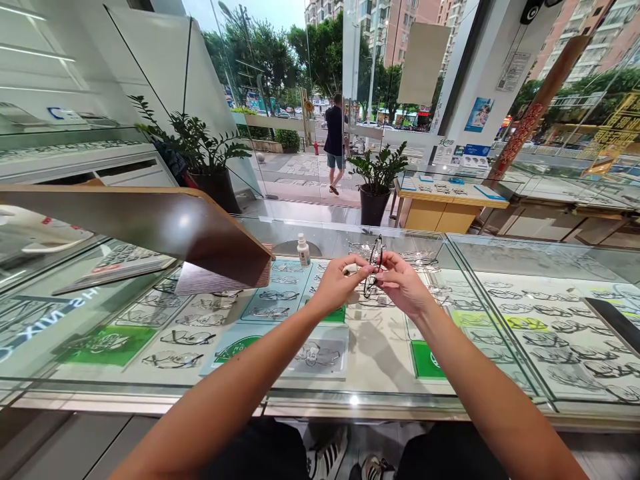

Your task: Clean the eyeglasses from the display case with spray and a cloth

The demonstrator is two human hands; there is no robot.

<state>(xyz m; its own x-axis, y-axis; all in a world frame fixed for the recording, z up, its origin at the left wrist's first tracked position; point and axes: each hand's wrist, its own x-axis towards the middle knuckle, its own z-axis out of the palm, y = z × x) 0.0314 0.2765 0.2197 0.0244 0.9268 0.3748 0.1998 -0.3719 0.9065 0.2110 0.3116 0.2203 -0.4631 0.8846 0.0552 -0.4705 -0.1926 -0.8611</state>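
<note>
Above the glass display case (pixel 380 373), both my hands meet on a pair of eyeglasses (pixel 376 248) with thin dark rims, turned on end. My left hand (pixel 341 283) is closed on the frame from the left, and a pale band or cloth-like bit (pixel 350 269) shows at its fingers. From the right, my right hand (pixel 403 283) pinches the frame near its middle. The fingers cover part of the glasses. Behind my left hand, a small white bottle (pixel 303 251) stands upright on the glass.
Rows of eyeglasses (pixel 280 295) lie inside the case. A brown board-like panel (pixel 200 227) juts in at left, near a keyboard (pixel 120 263). A dark phone-like slab (pixel 617 323) lies at right. Potted plants (pixel 375 177) and a person (pixel 335 140) are beyond.
</note>
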